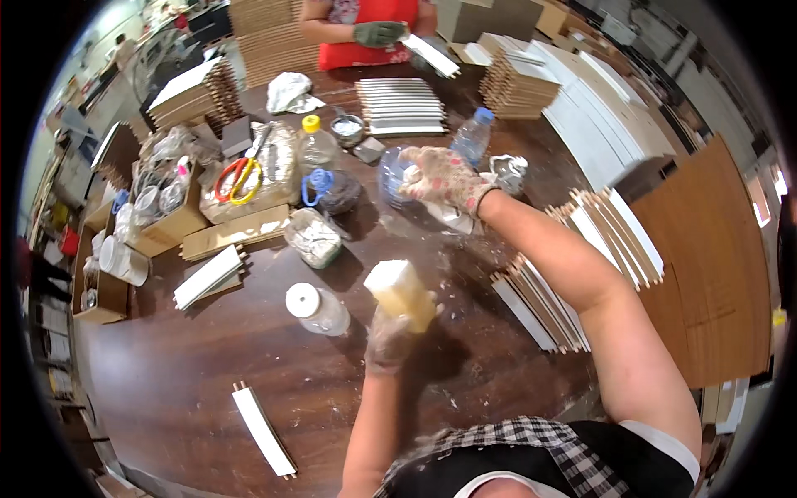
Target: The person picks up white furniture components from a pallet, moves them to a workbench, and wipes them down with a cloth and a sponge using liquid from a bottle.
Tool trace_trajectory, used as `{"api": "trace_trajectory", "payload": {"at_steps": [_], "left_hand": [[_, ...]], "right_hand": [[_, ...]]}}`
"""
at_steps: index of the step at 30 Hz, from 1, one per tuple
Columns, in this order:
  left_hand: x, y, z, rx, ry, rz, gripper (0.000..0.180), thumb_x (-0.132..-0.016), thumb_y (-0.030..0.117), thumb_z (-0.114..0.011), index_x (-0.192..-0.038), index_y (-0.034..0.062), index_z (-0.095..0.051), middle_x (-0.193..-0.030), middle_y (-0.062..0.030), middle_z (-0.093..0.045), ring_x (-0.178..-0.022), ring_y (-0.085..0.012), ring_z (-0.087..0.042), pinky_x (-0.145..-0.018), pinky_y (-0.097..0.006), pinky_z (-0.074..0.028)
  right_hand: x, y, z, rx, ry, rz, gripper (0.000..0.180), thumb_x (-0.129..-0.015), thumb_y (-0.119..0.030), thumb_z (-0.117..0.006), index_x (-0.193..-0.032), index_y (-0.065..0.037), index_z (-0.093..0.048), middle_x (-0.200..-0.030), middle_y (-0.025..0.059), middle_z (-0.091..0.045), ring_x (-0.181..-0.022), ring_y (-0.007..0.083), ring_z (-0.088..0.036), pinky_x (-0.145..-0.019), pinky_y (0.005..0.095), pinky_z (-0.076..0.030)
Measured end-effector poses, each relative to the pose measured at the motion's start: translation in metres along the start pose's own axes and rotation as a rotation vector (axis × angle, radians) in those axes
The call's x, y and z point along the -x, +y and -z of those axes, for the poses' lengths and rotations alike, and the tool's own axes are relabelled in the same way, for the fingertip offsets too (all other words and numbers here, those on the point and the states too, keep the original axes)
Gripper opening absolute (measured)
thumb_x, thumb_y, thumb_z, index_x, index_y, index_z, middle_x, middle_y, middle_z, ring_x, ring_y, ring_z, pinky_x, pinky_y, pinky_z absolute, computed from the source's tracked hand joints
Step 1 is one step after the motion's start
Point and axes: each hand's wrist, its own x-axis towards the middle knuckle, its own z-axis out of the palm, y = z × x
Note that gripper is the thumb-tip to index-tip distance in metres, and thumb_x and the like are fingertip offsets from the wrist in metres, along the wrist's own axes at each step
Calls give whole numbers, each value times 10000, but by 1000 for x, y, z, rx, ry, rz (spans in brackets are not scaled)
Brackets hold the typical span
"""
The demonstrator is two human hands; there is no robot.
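Observation:
My left hand point(387, 342), in a pale glove, grips a cream-coloured sponge block point(400, 290) upright above the brown table. Stretched far forward, my right hand point(448, 180) wears a spotted knit glove. Its fingers are closed at the rim of a bluish clear plastic tub point(393, 181), with something whitish at the fingertips that I cannot make out. Crumpled white material point(452, 218) lies under that wrist. Left of the sponge stands a clear jar with a white lid point(317, 309). A single white slat with wooden pegs point(264, 430) lies near the table's front left.
Stacked white slats point(540, 305) lie by my right forearm, more point(610, 236) beyond. A blue-capped bottle point(473, 135) and yellow-capped bottle point(317, 143) stand farther back. Scissors point(239, 181) rest on a bag at left. Across the table, a gloved co-worker's hand point(379, 33) is near a white slat.

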Motion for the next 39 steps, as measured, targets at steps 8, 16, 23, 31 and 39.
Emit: {"api": "trace_trajectory", "payload": {"at_steps": [8,16,23,31,39], "left_hand": [[-37,-3,50,-222,19,11,602,-711,78,-714,-1248,-2,-453,-1103,-112,-598,-1009,-210,-583,-876,-325,-471],[-44,2,54,-220,67,-13,578,-725,61,-691,-1250,28,-453,-1083,-87,-593,-1003,-199,-575,-872,-316,-466],[-43,6,52,-152,74,-41,560,-734,44,-679,-1247,37,-455,-1080,-74,-583,-997,-186,-567,-870,-310,-461],[-46,-4,54,-126,63,-65,544,-755,-11,-629,-1265,32,-443,-1070,-73,-575,-974,-196,-575,-865,-315,-465],[-48,-6,62,-67,68,-133,547,-761,-26,-609,-1275,39,-434,-1104,-97,-567,-1009,-217,-572,-904,-347,-472]], "right_hand": [[-80,21,-27,243,-249,-157,1125,-596,-585,-758,-1459,-126,-201,-1312,173,-498,-1195,327,-501,-972,428,-418],[-101,13,-20,226,-424,-102,1111,-579,-508,-794,-1447,-103,-231,-1278,198,-524,-1163,344,-517,-962,386,-408],[-106,18,-27,187,-376,-121,966,-591,-468,-777,-1385,-141,-336,-1298,204,-501,-1195,346,-488,-980,391,-398],[-81,16,12,291,-315,-152,924,-585,-415,-778,-1373,-173,-361,-1268,183,-521,-1183,330,-503,-956,405,-430],[7,17,57,-308,-288,128,656,-677,-291,-678,-1269,-108,-464,-959,154,-617,-925,290,-611,-795,327,-492]]}}
